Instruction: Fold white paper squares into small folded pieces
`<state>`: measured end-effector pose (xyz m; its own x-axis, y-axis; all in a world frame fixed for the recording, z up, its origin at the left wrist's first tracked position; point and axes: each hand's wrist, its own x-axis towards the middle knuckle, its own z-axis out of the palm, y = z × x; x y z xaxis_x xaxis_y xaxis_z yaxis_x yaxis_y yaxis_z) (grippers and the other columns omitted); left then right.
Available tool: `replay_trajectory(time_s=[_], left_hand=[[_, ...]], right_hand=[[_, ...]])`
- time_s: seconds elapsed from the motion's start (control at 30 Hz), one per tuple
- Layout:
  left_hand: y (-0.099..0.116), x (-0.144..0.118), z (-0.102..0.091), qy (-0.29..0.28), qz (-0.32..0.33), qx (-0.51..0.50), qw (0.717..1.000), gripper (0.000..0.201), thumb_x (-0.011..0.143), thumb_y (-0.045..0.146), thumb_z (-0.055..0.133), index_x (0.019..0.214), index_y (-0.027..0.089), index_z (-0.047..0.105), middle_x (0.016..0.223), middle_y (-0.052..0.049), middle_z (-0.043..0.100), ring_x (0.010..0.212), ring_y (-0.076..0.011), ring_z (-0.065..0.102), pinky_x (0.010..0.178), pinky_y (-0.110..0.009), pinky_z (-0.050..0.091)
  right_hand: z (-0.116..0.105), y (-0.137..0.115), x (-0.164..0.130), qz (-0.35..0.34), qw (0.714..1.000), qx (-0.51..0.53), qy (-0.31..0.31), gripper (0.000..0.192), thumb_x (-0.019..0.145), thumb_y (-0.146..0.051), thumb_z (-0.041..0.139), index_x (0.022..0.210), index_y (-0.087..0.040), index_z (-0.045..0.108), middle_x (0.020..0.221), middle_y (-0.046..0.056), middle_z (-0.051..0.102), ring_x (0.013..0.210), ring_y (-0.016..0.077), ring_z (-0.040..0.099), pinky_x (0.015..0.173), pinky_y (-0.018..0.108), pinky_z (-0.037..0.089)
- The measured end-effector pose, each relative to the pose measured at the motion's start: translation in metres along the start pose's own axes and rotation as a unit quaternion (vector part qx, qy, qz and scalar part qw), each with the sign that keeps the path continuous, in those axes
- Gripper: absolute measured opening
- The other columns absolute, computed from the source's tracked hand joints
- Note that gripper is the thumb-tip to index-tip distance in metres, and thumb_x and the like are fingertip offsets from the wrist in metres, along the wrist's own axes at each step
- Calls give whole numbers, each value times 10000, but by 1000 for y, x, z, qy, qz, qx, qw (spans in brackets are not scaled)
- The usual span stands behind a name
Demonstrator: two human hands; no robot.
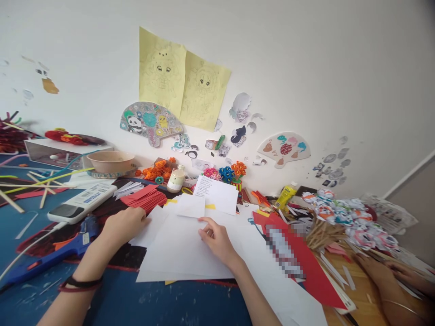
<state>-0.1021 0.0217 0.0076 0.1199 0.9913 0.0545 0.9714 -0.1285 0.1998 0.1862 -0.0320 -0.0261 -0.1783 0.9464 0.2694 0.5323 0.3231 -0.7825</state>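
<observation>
My left hand (125,225) lay flat, fingers together, on the edge of a loose stack of white paper sheets (180,251) spread across the blue table (163,303). My right hand (217,242) rested on the same stack, its fingertips pinching the lower edge of a small white paper slip (190,206) that sat at the far side of the sheets. The two hands were apart, with bare paper between them.

As far as I could judge, the work was at an early stage: the top sheet looked blank and smooth, uncut and unfolded, and only the small slip was in hand. Just beyond it lay a white note (217,194) with lines of small writing I could not read.

To the left of the slip sat a fanned pile of red paper strips (144,198), thin and crisp-edged. A blue glue gun (57,253) lay near my left wrist, untouched, its white cord trailing off. Farther back stood a shallow tan bowl (110,160) and a small rounded bottle (176,179) of pale liquid. To the right, a large red card (306,267) lay partly over the white sheets, beside a heap of printed paper flowers on wooden sticks (340,217). Another person's hand (377,271) rested at the right edge. Yellow drawings (181,81) and paper fans hung on the white wall.
</observation>
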Motion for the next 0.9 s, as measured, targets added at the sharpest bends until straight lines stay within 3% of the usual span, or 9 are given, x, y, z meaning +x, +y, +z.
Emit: replay_trajectory(time_s=[0.1,0.17,0.27,0.37,0.47,0.7,0.8,0.9], left_hand=[[7,-7,0,47,-16,86,995,233,777,352,500,765,163,635,827,-147,673,787,-355,623,600,-384,417],[21,-7,-1,92,7,108,990,202,792,307,500,808,148,624,818,-143,665,772,-340,625,586,-371,418],[54,1,3,151,113,112,976,170,816,243,488,877,142,610,895,-137,648,834,-301,611,622,-343,412],[87,15,15,143,232,116,955,121,817,198,518,863,145,616,889,-123,649,866,-266,592,730,-344,392],[108,26,29,148,284,111,941,146,811,228,562,917,140,612,912,-121,659,871,-257,591,771,-352,369],[101,32,39,135,329,79,931,192,857,159,461,778,153,636,734,-87,685,702,-219,621,704,-338,369],[98,30,37,139,297,60,943,215,836,105,435,781,149,638,691,-87,678,677,-220,622,640,-312,376],[100,26,33,183,238,-13,954,247,869,195,409,839,164,653,694,-86,683,682,-231,628,608,-299,390]], right_hand=[[-1,-1,0,-4,1000,3,4,297,842,-291,508,1128,-234,562,705,-18,611,553,117,532,563,222,421],[-2,-1,0,-5,1000,5,6,288,842,-282,503,1117,-231,570,695,-19,610,550,117,534,561,221,420],[-2,-1,0,-6,1000,11,10,279,840,-269,497,1101,-225,583,669,-20,608,548,121,540,557,220,419],[-2,1,1,-4,1000,0,30,261,836,-255,489,1066,-226,607,625,-25,602,537,126,544,557,223,416],[-3,5,3,6,998,-24,61,261,829,-235,478,1042,-235,630,582,-32,597,516,128,545,570,232,415],[-7,11,6,40,993,-17,107,259,811,-199,442,959,-212,654,546,-27,587,489,126,530,542,228,408],[-6,12,6,51,993,8,107,255,807,-197,436,958,-209,642,545,-28,581,480,120,512,524,223,407],[-6,13,7,59,991,43,115,240,816,-241,457,988,-206,621,581,-23,578,500,120,520,512,221,416]])
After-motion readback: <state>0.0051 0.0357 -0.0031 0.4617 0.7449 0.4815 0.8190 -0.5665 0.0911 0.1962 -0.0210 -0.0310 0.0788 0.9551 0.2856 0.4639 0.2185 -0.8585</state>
